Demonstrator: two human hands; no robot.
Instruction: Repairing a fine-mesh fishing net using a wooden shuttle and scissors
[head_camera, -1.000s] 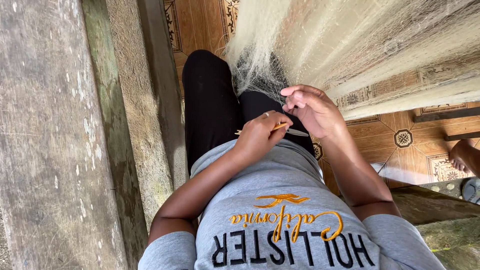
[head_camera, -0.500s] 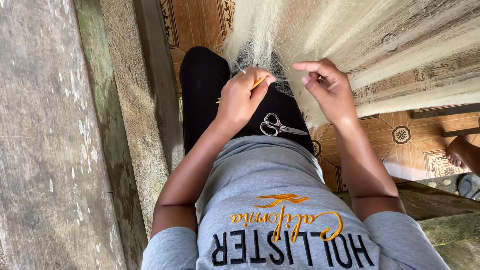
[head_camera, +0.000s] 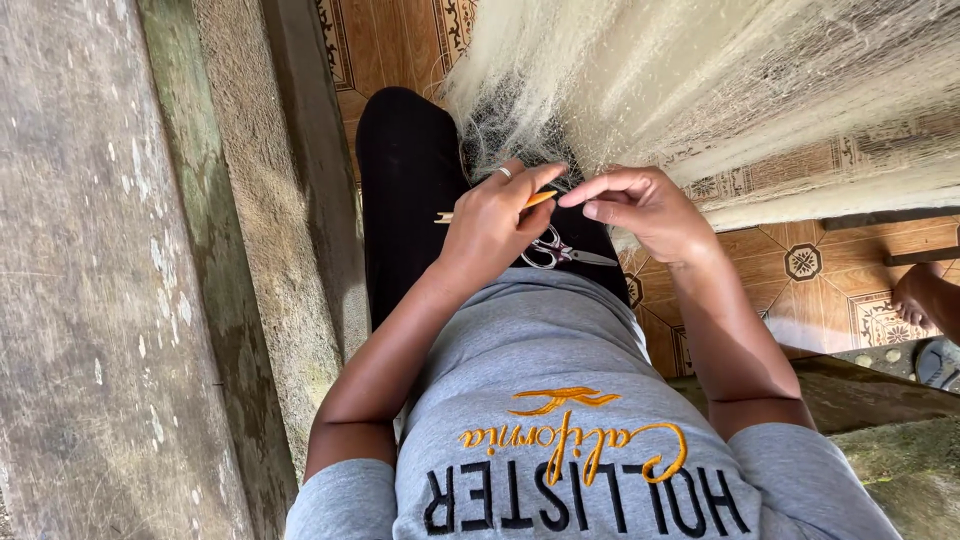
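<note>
I sit with black-trousered legs stretched out and a pale fishing net draped over my lap from the upper right. My left hand, a ring on one finger, grips a thin orange netting needle that points to the right. Just beside the needle's tip, my right hand pinches fine net strands between thumb and forefinger. The two hands almost touch at the net's edge. A pair of metal scissors lies on my lap just below them, partly hidden by the left hand.
A weathered concrete wall and a step run along the left. Brown patterned floor tiles show at the right. Another person's bare foot and a sandal sit at the right edge.
Both hands rose from my lap toward the net, uncovering the scissors. They have since drawn together, and the needle tip now meets the strands pinched in my right hand.
</note>
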